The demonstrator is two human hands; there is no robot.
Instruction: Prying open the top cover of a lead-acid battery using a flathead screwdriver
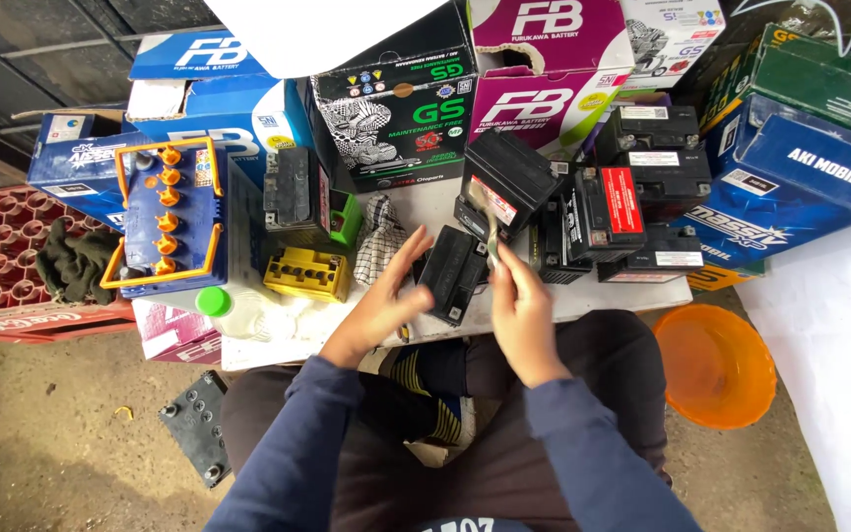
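Observation:
My left hand [382, 300] presses against the side of a small black battery [453, 271] that stands tilted on the white tabletop [278, 340]. Fingers of my right hand [519, 305] pinch a thin pale strip [490, 222] that rises from the battery's top. Just behind it lies another black battery [509, 177] with a red and white label. More black batteries [608, 212] are stacked to the right.
A blue battery with orange caps and an orange handle [164, 217] sits at left, beside a yellow battery [307, 273] and a checked cloth [379, 246]. Cardboard boxes [396, 108] line the back. An orange bowl [716, 365] and a black battery [197, 426] lie on the ground.

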